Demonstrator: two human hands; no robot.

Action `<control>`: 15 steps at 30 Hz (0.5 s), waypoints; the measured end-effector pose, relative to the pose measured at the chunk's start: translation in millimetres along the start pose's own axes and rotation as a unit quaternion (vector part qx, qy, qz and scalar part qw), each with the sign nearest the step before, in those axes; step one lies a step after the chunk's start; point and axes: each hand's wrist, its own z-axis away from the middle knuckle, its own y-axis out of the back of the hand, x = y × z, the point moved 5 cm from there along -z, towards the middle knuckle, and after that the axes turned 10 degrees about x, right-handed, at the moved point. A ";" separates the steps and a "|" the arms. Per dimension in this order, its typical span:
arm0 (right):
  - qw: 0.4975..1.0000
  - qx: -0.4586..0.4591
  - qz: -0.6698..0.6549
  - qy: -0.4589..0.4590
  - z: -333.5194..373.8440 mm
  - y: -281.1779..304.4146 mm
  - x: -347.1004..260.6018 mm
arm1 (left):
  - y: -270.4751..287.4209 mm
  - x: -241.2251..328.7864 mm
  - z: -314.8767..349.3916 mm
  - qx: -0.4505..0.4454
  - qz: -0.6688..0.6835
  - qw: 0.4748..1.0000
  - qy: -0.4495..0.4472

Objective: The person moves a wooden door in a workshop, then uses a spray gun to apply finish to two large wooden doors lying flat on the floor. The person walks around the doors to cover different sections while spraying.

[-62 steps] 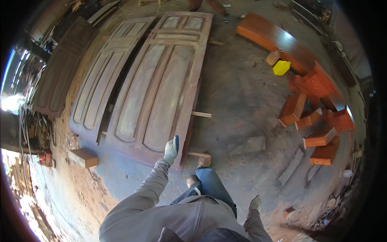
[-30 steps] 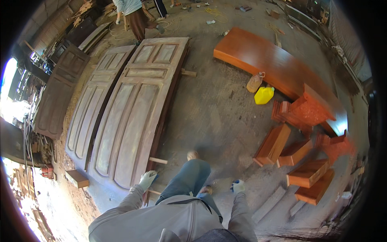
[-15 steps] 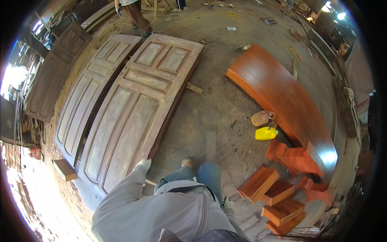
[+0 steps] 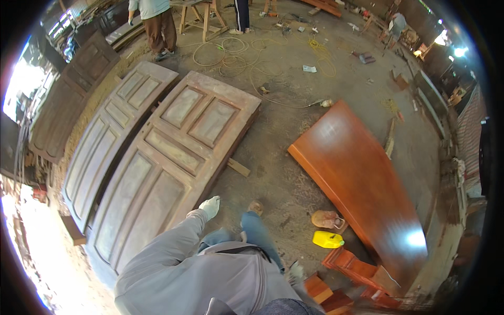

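Observation:
My left hand [image 4: 211, 207], in a whitish glove, hangs loosely open beside the near panelled wooden door [image 4: 173, 137], with nothing visible in it. That door lies flat and raised, its panels pale and dusty. A second panelled door [image 4: 116, 112] lies alongside on its left, a dark gap between them. By my right thigh, my right hand [image 4: 296, 270] is gloved too; it is small and blurred, its fingers hard to make out. Nearest to it are reddish-brown wooden boxes [image 4: 318, 287], partly cut off by the lower edge.
A glossy orange-brown wooden panel [image 4: 353, 163] lies at right. Beside it stand a yellow jug [image 4: 327, 239], a brownish jug [image 4: 326, 219] and carved red-brown pieces [image 4: 353, 264]. Coiled hoses [image 4: 231, 55], a wooden trestle [image 4: 202, 18] and a person in brown trousers [image 4: 160, 31] are farther off.
I have moved forward: doors, jugs and boxes sit lower in view, and more of the far floor and people shows. My left hand has moved farther up along the near door's edge.

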 end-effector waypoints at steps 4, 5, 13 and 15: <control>0.984 0.004 -0.101 0.144 -101.8 50.0 -196.3 | 51.1 -51.1 -26.5 -0.010 -0.014 0.970 0.241; 0.970 0.089 -0.140 0.180 -155.0 78.1 -218.8 | 51.1 -3.4 -47.9 -0.037 0.069 0.964 0.254; 0.936 -0.093 -0.266 0.213 -277.8 46.6 -518.1 | 66.7 -71.3 -78.1 -0.118 0.040 0.874 0.469; 0.905 0.130 -0.248 0.321 -428.7 124.6 -548.1 | 11.3 15.7 -220.0 -0.217 0.191 0.871 0.397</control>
